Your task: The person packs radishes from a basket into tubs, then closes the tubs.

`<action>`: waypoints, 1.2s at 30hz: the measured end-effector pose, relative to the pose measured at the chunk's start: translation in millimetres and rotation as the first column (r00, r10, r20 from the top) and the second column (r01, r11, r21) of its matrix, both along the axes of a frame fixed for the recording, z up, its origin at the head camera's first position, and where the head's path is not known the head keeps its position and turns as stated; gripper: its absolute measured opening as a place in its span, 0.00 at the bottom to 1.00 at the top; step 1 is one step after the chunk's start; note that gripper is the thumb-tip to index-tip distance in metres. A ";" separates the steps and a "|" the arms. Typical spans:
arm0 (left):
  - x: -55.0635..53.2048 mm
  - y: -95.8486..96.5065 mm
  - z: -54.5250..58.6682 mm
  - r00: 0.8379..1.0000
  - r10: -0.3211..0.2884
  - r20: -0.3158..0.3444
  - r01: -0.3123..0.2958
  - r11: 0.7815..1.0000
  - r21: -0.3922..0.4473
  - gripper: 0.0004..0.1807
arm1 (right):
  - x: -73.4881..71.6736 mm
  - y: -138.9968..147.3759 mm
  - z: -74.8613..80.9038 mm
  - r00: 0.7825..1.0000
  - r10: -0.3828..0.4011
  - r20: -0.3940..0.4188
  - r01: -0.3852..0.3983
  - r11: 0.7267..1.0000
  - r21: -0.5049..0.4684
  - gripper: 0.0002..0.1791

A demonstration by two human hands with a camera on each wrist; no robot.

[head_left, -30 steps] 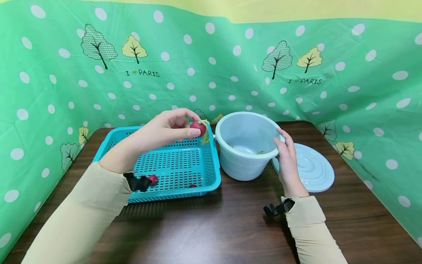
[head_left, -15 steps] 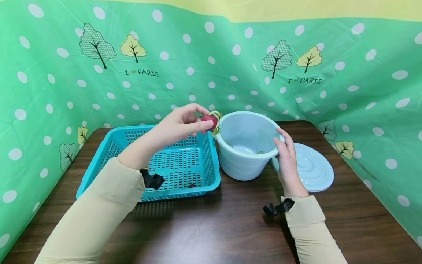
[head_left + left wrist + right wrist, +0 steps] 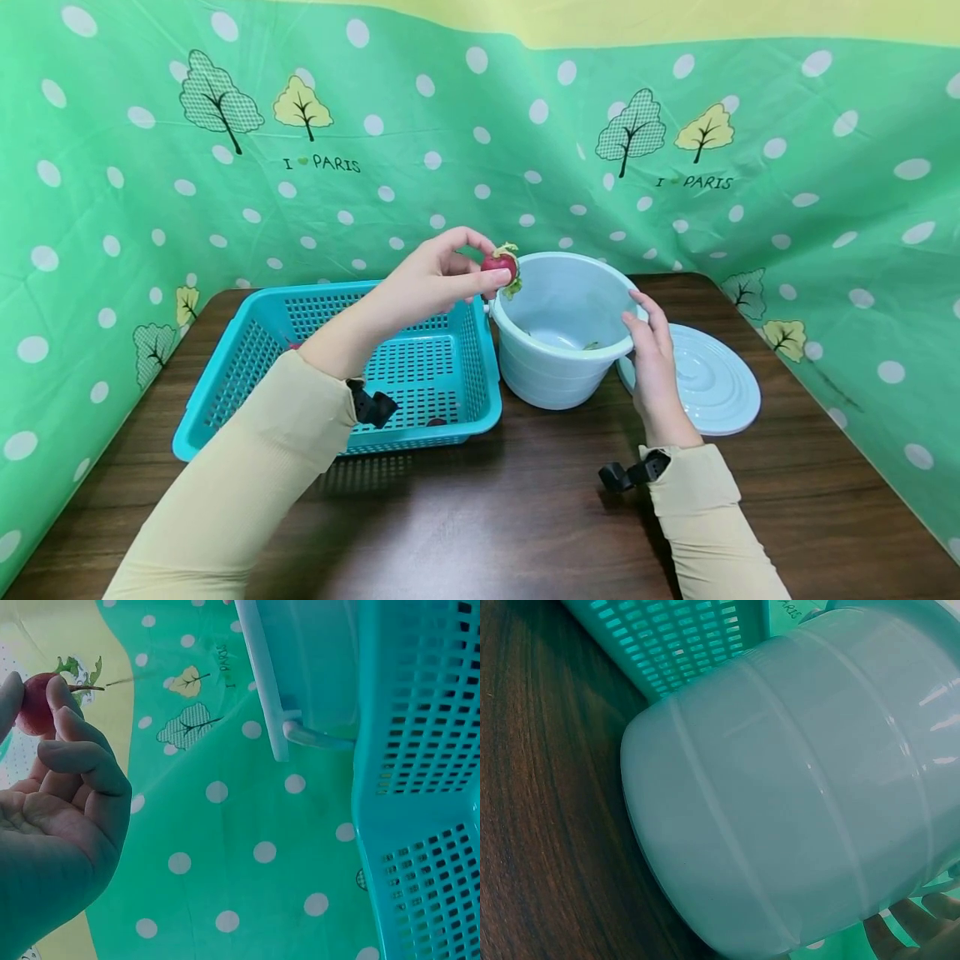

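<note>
My left hand (image 3: pixel 431 279) pinches a red radish (image 3: pixel 500 267) with pale green leaves between thumb and fingers, just above the left rim of a light blue bucket (image 3: pixel 551 383). In the left wrist view the radish (image 3: pixel 36 706) sits at the fingertips, its thin stalk pointing right. My right hand (image 3: pixel 660 375) grips the bucket's right rim, thumb on the near side. Right wrist view: the ribbed bucket wall (image 3: pixel 765 795) fills most of the frame, with fingers (image 3: pixel 911 922) at lower right. Small green bits (image 3: pixel 592 345) lie on the bucket's floor.
A turquoise slotted basket (image 3: pixel 491 412) stands left of the bucket, partly behind my left forearm. Inside it, bits of red show near the front edge (image 3: pixel 437 422) and beside the sleeve. A round blue lid (image 3: pixel 716 379) lies right of the bucket on the dark wooden table (image 3: pixel 480 517).
My left hand has carried the radish rightward and slightly up, from over the basket to the bucket's left rim. The right hand and bucket have stayed in place.
</note>
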State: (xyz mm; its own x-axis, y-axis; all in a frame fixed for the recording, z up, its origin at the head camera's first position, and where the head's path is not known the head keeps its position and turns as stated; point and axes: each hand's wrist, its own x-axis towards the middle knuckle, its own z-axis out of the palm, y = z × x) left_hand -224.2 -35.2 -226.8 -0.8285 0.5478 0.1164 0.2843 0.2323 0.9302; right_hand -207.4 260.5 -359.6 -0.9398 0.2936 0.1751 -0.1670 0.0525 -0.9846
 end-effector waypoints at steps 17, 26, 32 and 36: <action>-7.0 17.0 -13.2 0.998 0.021 0.052 -0.019 0.999 -0.031 0.18 | -0.2 0.6 2.5 1.000 -0.001 -0.004 0.000 1.000 -0.011 0.27; -9.2 21.3 -20.3 0.998 0.027 0.050 -0.024 0.998 -0.050 0.18 | -1.3 -0.4 1.0 1.000 -0.005 0.004 0.005 1.000 -0.016 0.27; -11.4 28.8 -21.3 0.999 0.016 0.044 -0.014 0.999 -0.042 0.19 | -0.6 0.1 0.3 1.000 -0.005 0.010 0.005 1.000 -0.021 0.27; -12.5 33.6 -21.5 0.999 0.025 0.032 -0.023 0.998 -0.061 0.19 | -0.3 0.0 0.3 1.000 -0.005 0.011 0.005 1.000 -0.019 0.27</action>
State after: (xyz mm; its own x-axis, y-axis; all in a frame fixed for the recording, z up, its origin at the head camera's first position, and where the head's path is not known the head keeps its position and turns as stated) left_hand -236.7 -1.6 -248.3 -0.8441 0.5332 0.0564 0.2477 0.2944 0.9230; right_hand -207.7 260.5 -359.3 -0.9401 0.3014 0.1592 -0.1562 0.0341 -0.9871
